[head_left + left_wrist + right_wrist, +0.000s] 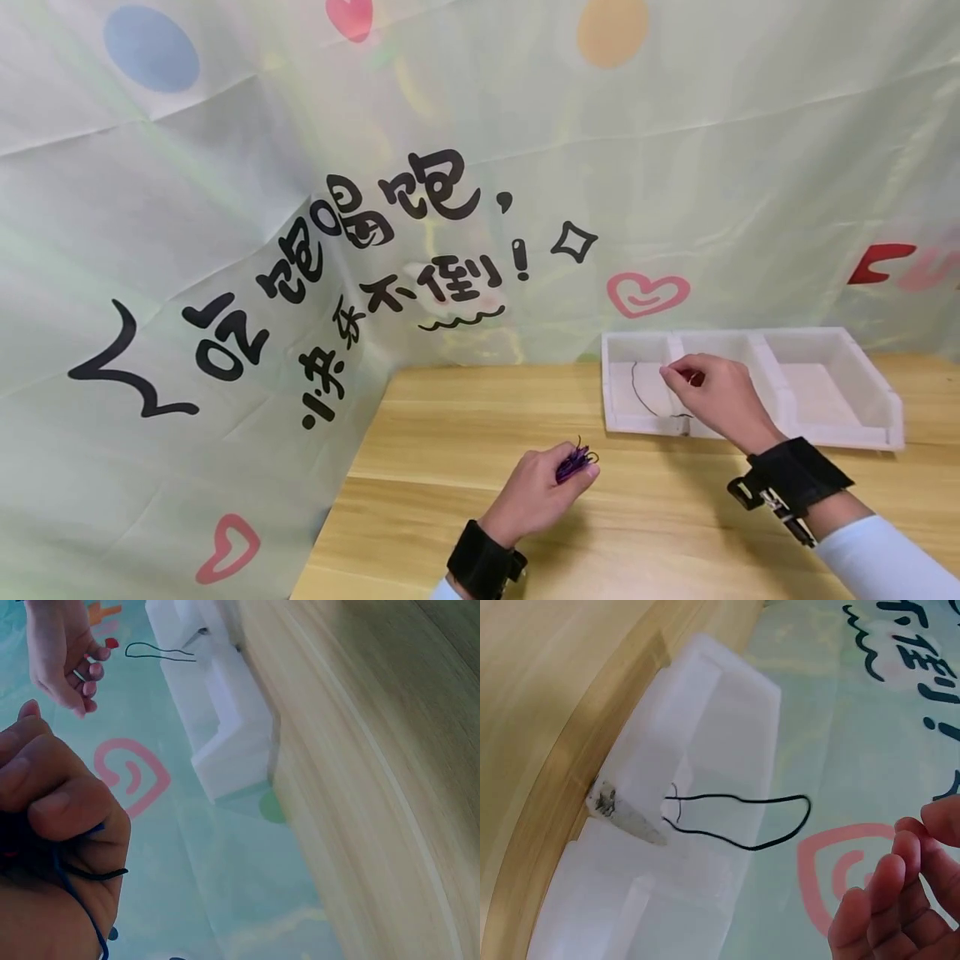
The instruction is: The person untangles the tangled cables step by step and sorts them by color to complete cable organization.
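Observation:
My left hand (528, 496) grips a bunch of thin dark hair ties (573, 464), purple, blue and black, above the table. Loose strands stick out past its fingers in the left wrist view. Over the left part of a white divided tray (637, 423) is a single black hair tie (739, 800), seen as a long open loop. It appears to be in the air, apart from both hands. Next to it, my right hand (716, 396) is raised over the tray, thumb and forefinger close together, the other fingers loosely bent. Nothing shows between its fingertips (911, 827) in the right wrist view.
The tray has three compartments and stands at the table's back right, near a printed cloth backdrop (480, 100). A grey, dirty-looking mark (626, 817) sits on its front wall. Wooden tabletop (450, 433) lies left of and in front of it.

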The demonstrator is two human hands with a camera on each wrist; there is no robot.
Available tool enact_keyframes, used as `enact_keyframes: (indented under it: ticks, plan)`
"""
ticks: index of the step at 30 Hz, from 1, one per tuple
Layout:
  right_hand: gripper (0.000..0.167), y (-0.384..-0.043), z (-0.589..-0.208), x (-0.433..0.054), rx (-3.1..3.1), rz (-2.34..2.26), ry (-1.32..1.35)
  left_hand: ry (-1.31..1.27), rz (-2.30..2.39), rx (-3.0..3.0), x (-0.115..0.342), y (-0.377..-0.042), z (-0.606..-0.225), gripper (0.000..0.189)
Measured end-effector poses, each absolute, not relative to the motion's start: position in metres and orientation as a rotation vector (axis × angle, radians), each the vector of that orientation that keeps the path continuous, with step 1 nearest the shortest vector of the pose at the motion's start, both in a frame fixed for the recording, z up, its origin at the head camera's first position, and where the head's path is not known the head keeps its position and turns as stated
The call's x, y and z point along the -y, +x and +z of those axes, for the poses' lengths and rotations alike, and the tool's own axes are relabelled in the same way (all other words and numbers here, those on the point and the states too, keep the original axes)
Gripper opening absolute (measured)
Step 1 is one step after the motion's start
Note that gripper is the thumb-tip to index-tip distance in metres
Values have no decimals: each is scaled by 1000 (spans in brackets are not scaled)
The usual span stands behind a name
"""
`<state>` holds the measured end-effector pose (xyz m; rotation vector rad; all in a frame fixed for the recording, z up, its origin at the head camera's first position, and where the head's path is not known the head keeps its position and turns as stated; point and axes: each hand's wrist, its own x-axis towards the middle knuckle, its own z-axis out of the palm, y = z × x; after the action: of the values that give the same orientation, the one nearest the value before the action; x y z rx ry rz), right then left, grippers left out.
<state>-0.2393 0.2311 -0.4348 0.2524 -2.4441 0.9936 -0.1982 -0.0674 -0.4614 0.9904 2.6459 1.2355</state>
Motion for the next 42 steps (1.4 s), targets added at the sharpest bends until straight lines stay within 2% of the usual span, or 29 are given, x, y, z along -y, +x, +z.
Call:
enact_keyframes:
  ticks: [15, 20, 30, 36, 42]
  plan:
    - [3, -205, -427, -205, 2371, 1052, 459, 991, 1284, -2637, 57, -198, -455, 27]
    - [3, -195, -425, -199, 2370, 1088, 537, 995, 1298, -2641, 55, -199, -455, 23]
    - [13, -184, -424, -188, 2373, 1171, 630, 1005, 1243, -2694, 49, -198, -453, 22]
    - [11, -177, -421, -179, 2408, 1268, 748, 1028, 1158, -2795, 46, -198, -452, 19]
    - [7, -175, -420, -172, 2473, 1298, 830, 1068, 1108, -2817, 43, -197, -451, 29]
